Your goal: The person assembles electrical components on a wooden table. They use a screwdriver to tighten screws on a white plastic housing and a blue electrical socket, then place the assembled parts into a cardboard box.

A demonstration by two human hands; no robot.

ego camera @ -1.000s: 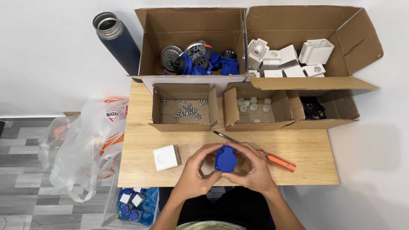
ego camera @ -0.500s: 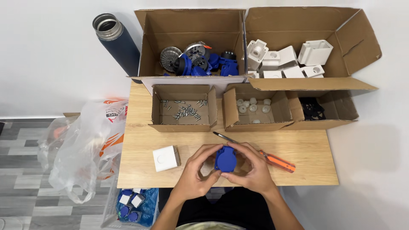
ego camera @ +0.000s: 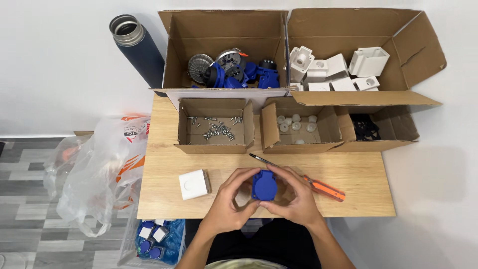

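Blue socket part [ego camera: 264,185] sits in the lower middle of the frame, held just above the near edge of the wooden table [ego camera: 159,199], and both hands are closed around it: the left hand [ego camera: 230,199] cups it from the left with the fingers curled on its side, and the right hand [ego camera: 295,197] cups it from the right, the thumbs meeting near its face. Judging from this, the piece looks partly put together and is being pressed or fitted by hand, while the screws seem not yet used, so I think some work is left. Going from the left of the frame: a plastic bag [ego camera: 94,174] hangs beside the table, a dark bottle [ego camera: 137,47] stands at the upper left, and a bin with blue and white pieces [ego camera: 154,239] is on the floor at the lower left. On the table, a white square block [ego camera: 193,184] lies just left of the hands. Behind it is a small box of screws [ego camera: 214,127], then a small box of white caps [ego camera: 296,124], then one with black parts [ego camera: 366,127]. At the top are a large box of blue and metal parts [ego camera: 231,72] and a large box of white housings [ego camera: 343,69]. A screwdriver with an orange handle [ego camera: 318,187] lies behind the right hand, partly hidden by it and very near it, so it could be knocked. Nothing else stands in the way.
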